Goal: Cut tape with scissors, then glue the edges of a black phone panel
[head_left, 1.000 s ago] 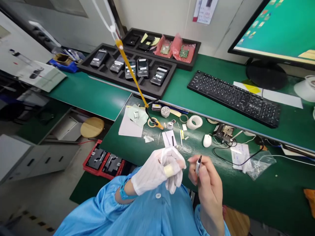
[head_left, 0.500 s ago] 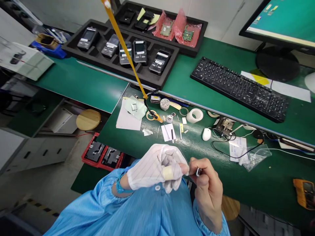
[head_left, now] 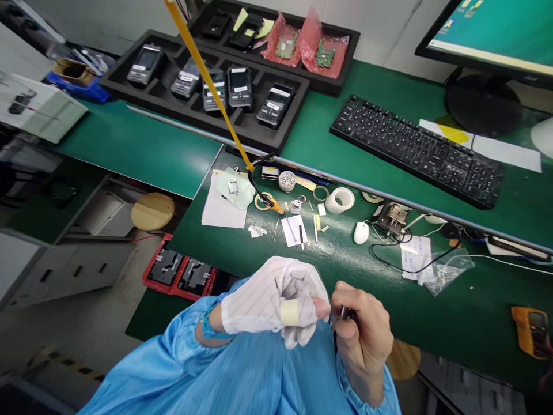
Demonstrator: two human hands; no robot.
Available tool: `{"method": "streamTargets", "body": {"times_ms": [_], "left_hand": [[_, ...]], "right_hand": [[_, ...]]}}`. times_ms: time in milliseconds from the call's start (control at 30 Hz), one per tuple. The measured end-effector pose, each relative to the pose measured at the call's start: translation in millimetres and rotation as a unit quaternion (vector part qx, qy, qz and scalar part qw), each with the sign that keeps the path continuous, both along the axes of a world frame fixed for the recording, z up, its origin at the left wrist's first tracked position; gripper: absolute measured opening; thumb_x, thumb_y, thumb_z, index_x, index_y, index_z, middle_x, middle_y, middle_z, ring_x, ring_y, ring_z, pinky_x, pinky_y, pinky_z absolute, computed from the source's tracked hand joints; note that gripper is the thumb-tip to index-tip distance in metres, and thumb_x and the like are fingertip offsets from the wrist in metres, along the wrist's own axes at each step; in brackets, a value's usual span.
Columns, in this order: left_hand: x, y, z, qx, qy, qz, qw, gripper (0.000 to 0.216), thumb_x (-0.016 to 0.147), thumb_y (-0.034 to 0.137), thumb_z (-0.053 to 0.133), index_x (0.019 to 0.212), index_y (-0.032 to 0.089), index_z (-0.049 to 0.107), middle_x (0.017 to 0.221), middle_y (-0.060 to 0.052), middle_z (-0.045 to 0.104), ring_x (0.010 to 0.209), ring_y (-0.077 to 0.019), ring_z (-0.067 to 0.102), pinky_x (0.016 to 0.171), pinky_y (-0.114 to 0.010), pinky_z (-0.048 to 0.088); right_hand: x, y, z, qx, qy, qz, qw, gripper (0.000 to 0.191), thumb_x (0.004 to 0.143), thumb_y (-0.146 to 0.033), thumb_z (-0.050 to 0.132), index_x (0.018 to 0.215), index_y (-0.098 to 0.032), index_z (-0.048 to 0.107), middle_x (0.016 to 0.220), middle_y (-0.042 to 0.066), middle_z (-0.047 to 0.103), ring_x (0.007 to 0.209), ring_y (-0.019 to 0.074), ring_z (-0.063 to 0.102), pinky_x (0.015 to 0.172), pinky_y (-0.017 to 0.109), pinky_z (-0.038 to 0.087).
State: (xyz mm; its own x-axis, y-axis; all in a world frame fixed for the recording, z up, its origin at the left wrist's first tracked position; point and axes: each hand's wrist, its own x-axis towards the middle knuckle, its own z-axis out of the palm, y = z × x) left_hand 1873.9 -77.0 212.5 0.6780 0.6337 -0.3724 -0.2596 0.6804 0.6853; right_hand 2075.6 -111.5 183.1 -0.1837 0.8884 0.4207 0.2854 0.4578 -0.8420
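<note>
My left hand (head_left: 280, 302) wears a white striped glove, with pale yellow tape (head_left: 290, 312) round the thumb and the thumb's tip bare. Its fingers are curled closed, and whatever they hold is hidden. Close by on the right, my bare right hand (head_left: 363, 331) pinches a small dark, shiny piece (head_left: 345, 313) between thumb and bent forefinger. Most of that piece is covered by the fingers, so its kind cannot be made out. Both hands are in front of my blue smock, at the near edge of the green bench (head_left: 415, 311).
Ahead lie a paper slip with thin tools (head_left: 294, 230), a white tape roll (head_left: 340, 200) and a mouse (head_left: 361, 233). A yellow strap (head_left: 207, 80) hangs across the view. Black trays (head_left: 298, 95) of handheld devices, a keyboard (head_left: 415, 150) and a multimeter (head_left: 532, 332) surround the work area.
The view has shifted slightly. My right hand has turned a little, and its fingers cover more of the small piece. My left hand stays curled in nearly the same place.
</note>
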Motion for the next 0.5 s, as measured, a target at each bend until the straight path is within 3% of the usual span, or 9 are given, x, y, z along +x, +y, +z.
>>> {"method": "streamTargets", "body": {"times_ms": [267, 500], "left_hand": [[-2.0, -4.6, -6.4, 0.0, -0.035, -0.004, 0.999, 0.067, 0.095, 0.074, 0.098, 0.088, 0.016, 0.065, 0.064, -0.002, 0.067, 0.046, -0.0079, 0.056, 0.046, -0.015, 0.047], [-2.3, -4.8, -8.0, -0.007, -0.043, -0.012, 0.999, 0.063, 0.094, 0.07, 0.101, 0.09, 0.016, 0.067, 0.065, -0.002, 0.068, 0.048, -0.0081, 0.057, 0.047, -0.015, 0.048]], "right_hand": [[0.4, 1.6, -2.5, 0.014, 0.007, 0.007, 1.0, 0.047, 0.128, -0.06, 0.056, 0.097, -0.026, 0.066, 0.065, -0.005, 0.055, 0.05, 0.0118, 0.039, 0.05, 0.033, 0.028], [1.6, -1.2, -5.7, 0.013, 0.011, 0.001, 1.0, 0.049, 0.127, -0.059, 0.058, 0.094, -0.025, 0.07, 0.063, -0.005, 0.051, 0.048, 0.0131, 0.036, 0.051, 0.033, 0.034]]}}
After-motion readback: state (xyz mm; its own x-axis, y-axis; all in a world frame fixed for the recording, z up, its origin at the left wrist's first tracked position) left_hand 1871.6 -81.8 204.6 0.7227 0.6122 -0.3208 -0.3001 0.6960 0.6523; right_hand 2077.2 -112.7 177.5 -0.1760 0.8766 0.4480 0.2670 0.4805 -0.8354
